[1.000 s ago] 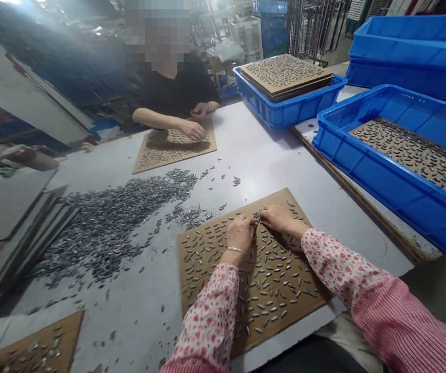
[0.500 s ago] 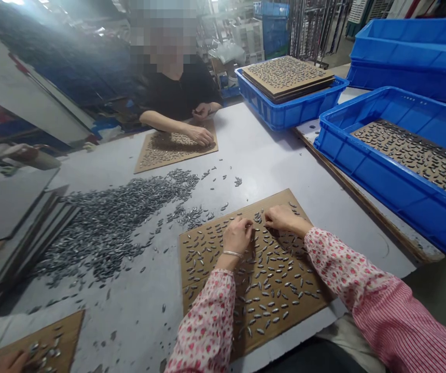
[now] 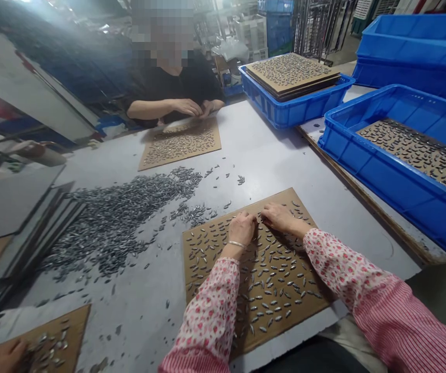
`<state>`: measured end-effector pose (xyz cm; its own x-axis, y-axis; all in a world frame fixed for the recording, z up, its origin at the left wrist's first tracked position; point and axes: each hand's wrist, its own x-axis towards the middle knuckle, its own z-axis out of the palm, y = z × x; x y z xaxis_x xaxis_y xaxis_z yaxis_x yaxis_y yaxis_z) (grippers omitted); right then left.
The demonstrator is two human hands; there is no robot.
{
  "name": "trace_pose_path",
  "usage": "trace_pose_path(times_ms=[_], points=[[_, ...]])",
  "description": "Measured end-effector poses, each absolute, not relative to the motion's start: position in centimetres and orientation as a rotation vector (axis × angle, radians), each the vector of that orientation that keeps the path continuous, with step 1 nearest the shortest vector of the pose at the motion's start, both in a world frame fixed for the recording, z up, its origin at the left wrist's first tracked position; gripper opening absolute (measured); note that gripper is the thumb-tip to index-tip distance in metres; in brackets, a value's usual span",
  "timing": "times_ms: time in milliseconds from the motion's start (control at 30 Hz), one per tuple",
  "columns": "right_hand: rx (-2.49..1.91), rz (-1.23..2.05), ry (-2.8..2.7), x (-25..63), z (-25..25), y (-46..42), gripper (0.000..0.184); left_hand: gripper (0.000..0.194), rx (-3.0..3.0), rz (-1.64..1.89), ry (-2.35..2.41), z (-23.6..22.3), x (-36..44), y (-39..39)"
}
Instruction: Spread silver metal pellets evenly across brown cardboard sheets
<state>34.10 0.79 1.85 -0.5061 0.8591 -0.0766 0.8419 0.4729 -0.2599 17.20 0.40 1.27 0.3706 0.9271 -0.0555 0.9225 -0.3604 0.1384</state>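
A brown cardboard sheet point(image 3: 207, 274) lies on the table before me, covered with many small silver, spindle-shaped metal pieces point(image 3: 268, 285) set apart from one another. Over its far part my left hand point(image 3: 242, 229), with a bracelet at the wrist, is closed, fingertips pinched low near the pieces. Just to its right my right hand point(image 3: 279, 216) is also closed, fingers curled down at the board. Whatever the fingertips hold is hidden or too small to make out. A large heap of the same metal pieces point(image 3: 129, 217) spreads to the left of the sheet.
Across the table a co-worker point(image 3: 176, 90) has both hands together above another cardboard sheet point(image 3: 180, 145). Blue crates point(image 3: 386, 171) with filled sheets stand at the right, beside the table edge. Another person's hand point(image 3: 3, 357) rests on a sheet at lower left.
My right hand has shifted slightly left, over a small cluster of pieces that showed between my hands. My left hand has turned a little. The co-worker's hand has lifted back from their sheet.
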Motion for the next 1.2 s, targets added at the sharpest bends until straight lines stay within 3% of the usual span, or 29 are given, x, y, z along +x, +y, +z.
trace_pose_path(times_ms=[267, 433, 833, 1033, 1200], points=[[-1.403, 0.555, -2.677, 34.5, 2.4, 0.6, 0.019, 0.023, 2.296, 0.214, 1.735, 1.6, 14.7, -1.1], [-1.524, 0.683, -2.478, 35.2, 2.4, 1.0, 0.016, 0.022, 2.283, 0.059, 1.724, 3.3, 14.7, -2.7], [-1.585, 0.530, -2.536, 34.3, 0.9, 1.5, 0.017, 0.022, 2.410, 0.030, 1.715, 2.8, 15.1, -3.0], [-1.627, 0.419, -2.593, 34.1, 1.9, 1.3, 0.026, 0.021, 2.320, 0.065, 1.737, 4.4, 17.0, -2.3], [-1.706, 0.516, -2.459, 34.9, 2.8, 1.2, 0.024, 0.022, 2.398, -0.009, 1.686, 2.9, 19.2, -0.9]])
